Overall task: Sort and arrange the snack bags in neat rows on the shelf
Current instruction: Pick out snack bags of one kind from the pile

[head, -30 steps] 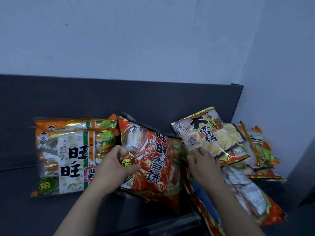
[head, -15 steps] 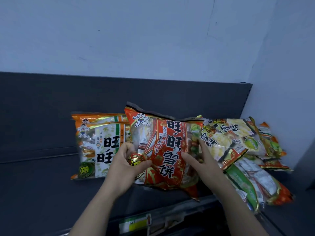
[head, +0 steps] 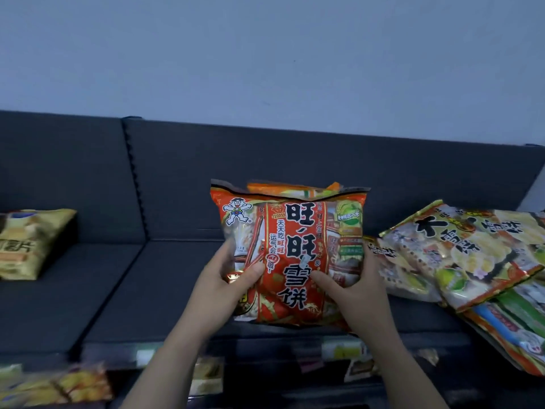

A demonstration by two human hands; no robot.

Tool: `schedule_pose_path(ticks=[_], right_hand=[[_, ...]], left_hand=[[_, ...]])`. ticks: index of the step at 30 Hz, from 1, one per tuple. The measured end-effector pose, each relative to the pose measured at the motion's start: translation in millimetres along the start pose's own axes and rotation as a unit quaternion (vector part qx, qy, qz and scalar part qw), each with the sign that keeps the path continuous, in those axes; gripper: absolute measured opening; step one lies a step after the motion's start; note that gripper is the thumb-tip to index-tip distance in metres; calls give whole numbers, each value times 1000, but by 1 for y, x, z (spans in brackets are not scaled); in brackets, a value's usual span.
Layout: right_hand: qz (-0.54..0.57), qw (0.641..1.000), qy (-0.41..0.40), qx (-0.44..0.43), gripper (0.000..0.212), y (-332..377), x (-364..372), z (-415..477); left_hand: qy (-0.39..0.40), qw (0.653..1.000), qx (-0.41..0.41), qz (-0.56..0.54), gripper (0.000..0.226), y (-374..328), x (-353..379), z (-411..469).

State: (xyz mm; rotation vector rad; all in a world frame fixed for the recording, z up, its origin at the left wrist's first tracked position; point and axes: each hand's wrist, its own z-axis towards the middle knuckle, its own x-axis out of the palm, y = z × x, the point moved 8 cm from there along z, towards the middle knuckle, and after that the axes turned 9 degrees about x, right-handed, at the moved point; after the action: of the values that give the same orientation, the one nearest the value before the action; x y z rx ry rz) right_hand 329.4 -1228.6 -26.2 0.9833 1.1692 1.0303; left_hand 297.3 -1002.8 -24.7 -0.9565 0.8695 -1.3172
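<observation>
The red snack bag [head: 290, 258] is standing upright at the centre of the dark shelf [head: 153, 278], its long axis running twelve to six, its bottom edge seeming to be resting near the shelf's front lip. The left hand [head: 228, 283] is clamping the bag's left edge at about eight o'clock, thumb across the front, fingers tucked behind. The right hand [head: 358, 293] is pinching the right edge at four o'clock the same way, so both hands are equally near and the bag is sitting square between them. Just behind it an orange bag [head: 295, 188] is peeking over the top. At three o'clock, a tilted pile of pale bags [head: 460, 255] is slumping, close beside the right hand. Far off at nine o'clock, a yellow bag [head: 29, 243] is lying alone. Pushing straight back toward twelve looks like the move to line it up.
</observation>
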Motion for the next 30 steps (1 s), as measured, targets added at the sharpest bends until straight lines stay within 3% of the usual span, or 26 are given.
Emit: schedule_pose_path(ticks=[6, 12, 19, 23, 30], right_hand=[[-11, 998, 65, -3, 108, -1, 90, 11], [21, 991, 130, 10, 75, 0, 159, 36], [1, 983, 181, -8, 73, -18, 214, 79], [-8, 980, 200, -8, 77, -32, 241, 105], [-4, 989, 146, -20, 80, -28, 272, 158]], left_hand=[[-96, 994, -46, -13, 50, 18, -86, -9], [-155, 985, -66, -18, 52, 40, -137, 2], [-207, 975, -86, 10, 40, 73, -176, 32], [-220, 971, -91, 2, 36, 92, -191, 53], [-151, 986, -64, -5, 42, 115, -221, 123]])
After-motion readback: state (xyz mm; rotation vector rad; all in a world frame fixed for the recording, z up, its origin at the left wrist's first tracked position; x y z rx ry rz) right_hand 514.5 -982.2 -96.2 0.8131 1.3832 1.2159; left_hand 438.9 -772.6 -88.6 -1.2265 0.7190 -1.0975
